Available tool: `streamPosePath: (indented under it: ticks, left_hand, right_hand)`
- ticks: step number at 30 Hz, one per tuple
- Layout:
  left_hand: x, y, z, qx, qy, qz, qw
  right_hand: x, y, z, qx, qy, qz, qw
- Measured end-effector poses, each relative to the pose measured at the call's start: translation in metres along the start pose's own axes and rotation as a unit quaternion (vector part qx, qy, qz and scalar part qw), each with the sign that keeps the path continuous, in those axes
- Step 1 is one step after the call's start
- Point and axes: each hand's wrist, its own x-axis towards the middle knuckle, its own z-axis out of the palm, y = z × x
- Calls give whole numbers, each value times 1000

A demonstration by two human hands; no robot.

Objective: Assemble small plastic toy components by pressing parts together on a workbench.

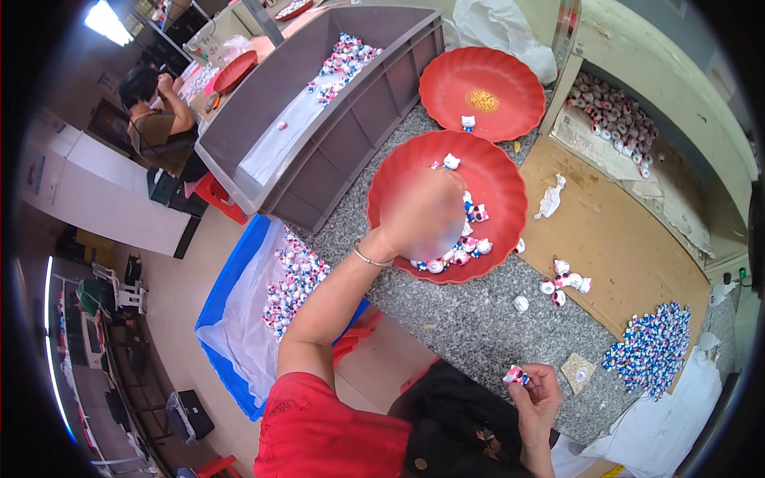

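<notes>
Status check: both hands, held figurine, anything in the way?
Left hand at nearer plate, blurred, grip unclear. Right hand pinching figurine. Left hand blocks view of part of plate.

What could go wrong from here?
The right hand pinches a figurine by the counter's near edge; it could slip and fall. The left hand, over the nearer red plate, might knock out figurines crowded by the rim. A loose white piece on the counter might roll.
</notes>
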Motion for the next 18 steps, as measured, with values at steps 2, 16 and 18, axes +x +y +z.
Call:
streamPosePath:
  ticks: [2, 16, 18]
  left_hand:
    - [-2, 0, 3, -49, 7, -13, 999]
    - [8, -8, -14, 165, -46, -101, 980]
    - [9, -15, -10, 178, -56, -85, 979]
  right_hand:
    - [0, 0, 2, 1, 1, 0, 1000]
    - [-1, 1, 3, 6, -8, 3, 1000]
    - [-1, 1, 3, 10, -10, 4, 1000]
